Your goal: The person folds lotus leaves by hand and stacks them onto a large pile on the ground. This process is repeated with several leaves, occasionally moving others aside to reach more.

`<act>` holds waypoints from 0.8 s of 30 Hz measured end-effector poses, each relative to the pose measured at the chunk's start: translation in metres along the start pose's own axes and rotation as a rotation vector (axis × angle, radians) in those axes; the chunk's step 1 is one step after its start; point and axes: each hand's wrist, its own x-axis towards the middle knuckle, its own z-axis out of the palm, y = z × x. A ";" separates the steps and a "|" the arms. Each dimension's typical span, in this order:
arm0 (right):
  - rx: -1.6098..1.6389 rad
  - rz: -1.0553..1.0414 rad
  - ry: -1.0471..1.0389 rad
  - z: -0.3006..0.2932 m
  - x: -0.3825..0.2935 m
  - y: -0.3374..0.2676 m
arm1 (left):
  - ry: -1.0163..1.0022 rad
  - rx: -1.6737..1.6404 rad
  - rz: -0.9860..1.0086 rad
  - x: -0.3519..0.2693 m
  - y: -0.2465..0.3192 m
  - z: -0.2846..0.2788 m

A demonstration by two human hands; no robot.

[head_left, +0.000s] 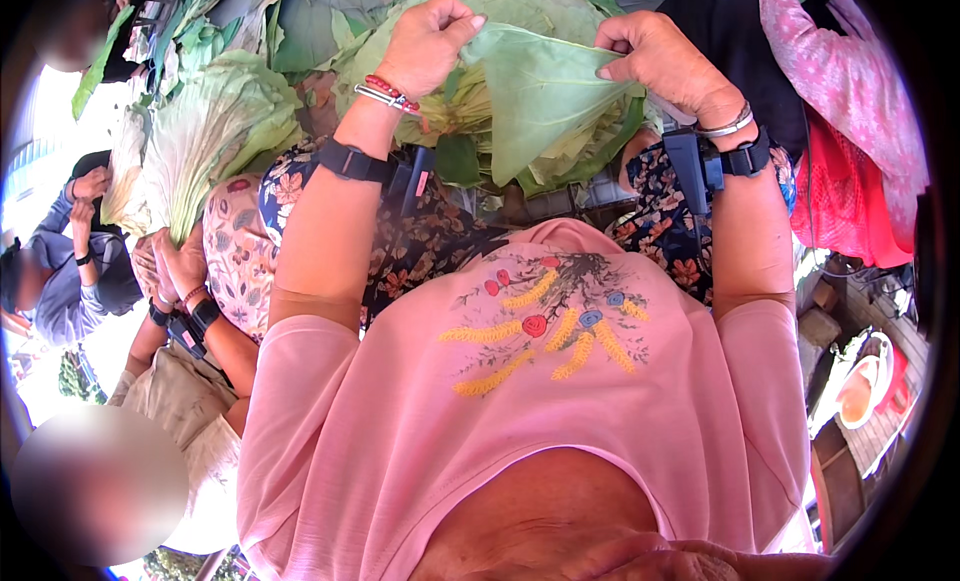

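Note:
A large pale green leaf (540, 93) is stretched between my two hands above my lap, its broad side hanging down in a point. My left hand (431, 48) pinches its upper left edge between thumb and fingers. At the other end, my right hand (664, 67) grips the leaf's upper right edge the same way. Beneath and behind it lies a wide spread of layered leaves (461, 105), with yellowish stalks or ribs gathered near the middle. The hanging leaf hides part of this spread.
To my left a co-worker's hands (176, 262) hold a fan-shaped leaf bundle (217, 123) by its narrow end. More loose leaves (307, 33) are heaped beyond. Another person in a pink patterned sleeve (832, 71) is close on my right. Further left sits another person (82, 258).

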 end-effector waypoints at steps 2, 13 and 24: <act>-0.081 -0.007 -0.022 0.003 0.002 0.004 | -0.021 0.046 0.014 -0.003 0.002 -0.003; -0.405 -0.018 -0.030 0.024 0.020 0.017 | 0.019 0.036 0.130 -0.009 0.008 -0.017; -0.553 0.009 -0.098 0.045 0.040 0.000 | 0.097 0.087 0.081 -0.027 0.027 -0.030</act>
